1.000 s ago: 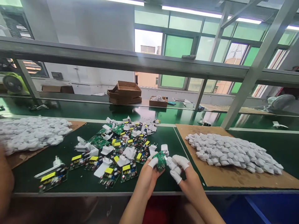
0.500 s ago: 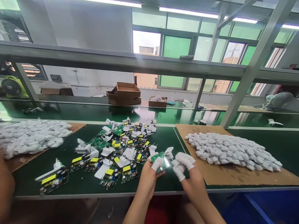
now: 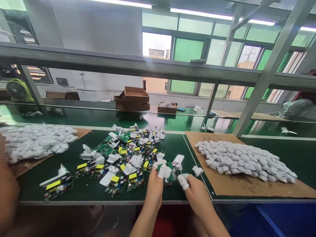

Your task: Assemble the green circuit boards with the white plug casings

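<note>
My left hand (image 3: 158, 179), with white covers on thumb and fingers, grips a green circuit board (image 3: 171, 174). A white plug housing (image 3: 178, 161) shows at that board's far right edge. Close to the board's right side is my right hand (image 3: 195, 189), its white-covered fingertips pressed together; whatever lies between them is hidden. Just beyond those fingers I see a small white piece (image 3: 197, 171); I cannot tell whether they touch it. Left of my hands spreads a heap of circuit boards (image 3: 133, 148) with yellow transformers and white plug housings.
White pieces are heaped on cardboard at the right (image 3: 247, 161) and at the left (image 3: 39, 141). One board (image 3: 56, 186) lies apart at the front left. Another person's arm (image 3: 8, 184) enters at the left edge. Brown boxes (image 3: 133, 98) stand behind the green bench.
My right hand has come slightly down and left. The small white piece now shows apart from its fingertips. My left hand still holds the board, with its fingers shifted over it.
</note>
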`<state>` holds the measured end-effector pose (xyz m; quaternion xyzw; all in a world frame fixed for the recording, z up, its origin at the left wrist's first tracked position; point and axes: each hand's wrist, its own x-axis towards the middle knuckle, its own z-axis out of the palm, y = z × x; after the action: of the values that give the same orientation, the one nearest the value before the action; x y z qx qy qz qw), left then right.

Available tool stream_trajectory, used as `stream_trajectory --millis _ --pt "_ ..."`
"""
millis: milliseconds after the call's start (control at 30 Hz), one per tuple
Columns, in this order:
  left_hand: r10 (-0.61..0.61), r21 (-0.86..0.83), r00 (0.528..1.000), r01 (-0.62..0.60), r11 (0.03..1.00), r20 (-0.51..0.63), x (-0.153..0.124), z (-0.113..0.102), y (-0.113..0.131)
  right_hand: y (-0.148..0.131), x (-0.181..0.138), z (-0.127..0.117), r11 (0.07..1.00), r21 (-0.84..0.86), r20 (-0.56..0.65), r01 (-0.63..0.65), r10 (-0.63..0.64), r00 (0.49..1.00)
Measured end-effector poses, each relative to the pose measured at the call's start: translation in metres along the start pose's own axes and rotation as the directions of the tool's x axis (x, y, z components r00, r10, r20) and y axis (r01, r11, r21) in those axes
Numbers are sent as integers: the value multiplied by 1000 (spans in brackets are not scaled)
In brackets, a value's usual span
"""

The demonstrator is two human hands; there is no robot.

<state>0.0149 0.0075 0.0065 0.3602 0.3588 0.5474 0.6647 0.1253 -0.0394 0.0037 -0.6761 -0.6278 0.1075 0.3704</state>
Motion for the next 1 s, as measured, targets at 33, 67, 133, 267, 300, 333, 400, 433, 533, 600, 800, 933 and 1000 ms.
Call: stream_trajectory --millis 33,67,133,267,300,333,400,433,533,600,800,933,1000 --pt "-13 -18 1000 13 1000 11 -1 0 2 -6 1 2 996 84 68 -12 6 998" --pt "-26 -35 999 27 999 37 -2 1 3 -10 4 5 982 189 110 -17 -4 994" --pt "-46 -51 994 51 997 99 -4 1 5 -14 11 11 910 414 137 -20 -41 990" --pt "-23 4 996 22 1000 90 -4 0 5 -10 23 24 712 698 151 -74 -46 987" --pt "-12 29 998 10 1000 68 -3 0 4 -9 24 26 668 740 149 -84 -40 988" --pt "-1 54 999 -1 999 53 -2 1 3 -7 25 28 626 773 150 -98 -30 988" --pt "17 89 999 -20 996 39 -2 1 2 -5 26 31 559 818 163 -133 -4 987" --pt "23 95 999 -27 995 40 -1 2 2 -4 26 31 538 830 173 -147 3 985" --pt "9 69 998 -13 998 58 -3 3 4 -5 26 30 528 837 175 -141 -15 984" --pt "-23 31 997 20 999 73 -4 3 6 -7 26 28 558 823 149 -108 -28 988" --pt "-7 27 997 5 1000 76 -3 2 1 -15 21 24 645 758 153 -102 -23 988" --pt "77 39 996 -79 996 50 1 1 -6 -16 20 27 661 742 167 -115 -16 986" --pt "48 -18 996 -47 999 75 1 -1 -7 -16 21 28 658 743 163 -123 0 987"
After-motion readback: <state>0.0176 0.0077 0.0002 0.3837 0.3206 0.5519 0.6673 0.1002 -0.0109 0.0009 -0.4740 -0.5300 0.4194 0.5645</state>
